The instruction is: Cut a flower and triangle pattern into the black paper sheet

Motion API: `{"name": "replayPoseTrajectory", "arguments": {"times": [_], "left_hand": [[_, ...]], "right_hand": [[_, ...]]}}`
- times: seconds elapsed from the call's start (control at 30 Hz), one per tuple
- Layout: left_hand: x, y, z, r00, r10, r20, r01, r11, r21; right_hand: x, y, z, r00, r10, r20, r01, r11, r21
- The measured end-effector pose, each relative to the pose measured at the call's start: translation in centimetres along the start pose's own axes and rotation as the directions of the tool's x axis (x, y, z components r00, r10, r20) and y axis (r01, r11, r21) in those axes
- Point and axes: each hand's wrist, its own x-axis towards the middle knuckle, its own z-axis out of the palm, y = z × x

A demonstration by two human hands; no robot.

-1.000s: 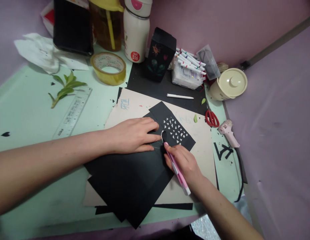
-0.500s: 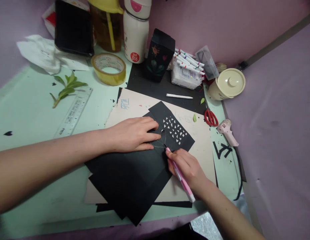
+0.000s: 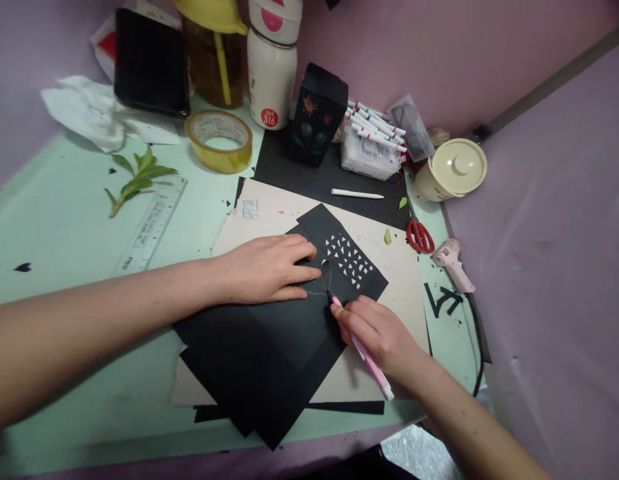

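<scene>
Black paper point(image 3: 269, 360) lies at a slant on a pale board point(image 3: 229, 227). Small triangular holes cut through its upper right part show white, and faint light curved lines with one small cut slit run beside them. My left hand point(image 3: 272, 270) rests flat on the paper, fingers stretched out and a little apart, with the fingertips by the drawn lines. In my right hand point(image 3: 372, 327) is a slim pink craft knife point(image 3: 366, 360), its dark tip touching the paper at the lines just right of my left fingertips.
A clear ruler point(image 3: 154, 223), a leafy sprig point(image 3: 139, 180) and a tape roll point(image 3: 219, 140) lie left. Behind stand a white bottle point(image 3: 272, 73), a black box point(image 3: 319, 113) and markers point(image 3: 374, 127). Red scissors point(image 3: 420, 237), a glue gun point(image 3: 454, 263) and a lidded pot point(image 3: 452, 170) are right.
The craft knife's tip has shifted very slightly up and left, and its rear end has swung a little right with my right hand. My left hand stays in place. The view has shifted slightly.
</scene>
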Motion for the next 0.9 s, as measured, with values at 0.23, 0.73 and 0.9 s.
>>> {"name": "replayPoseTrajectory", "arguments": {"times": [0.23, 0.73, 0.9], "left_hand": [[-0.1, 0.0, 0.1, 1.0, 0.011, 0.007, -0.011, 1.0, 0.01], [0.2, 0.2, -0.1, 1.0, -0.005, 0.005, 0.005, 1.0, 0.018], [0.3, 0.3, -0.1, 1.0, 0.006, 0.006, -0.006, 0.999, 0.039]], "right_hand": [[0.6, 0.5, -0.2, 0.868, 0.25, -0.428, -0.151, 0.956, 0.252], [4.0, 3.5, 1.8, 0.851, 0.424, -0.309, -0.278, 0.865, 0.418], [3.1, 3.7, 1.9, 0.833, 0.447, -0.326, -0.263, 0.838, 0.478]]}}
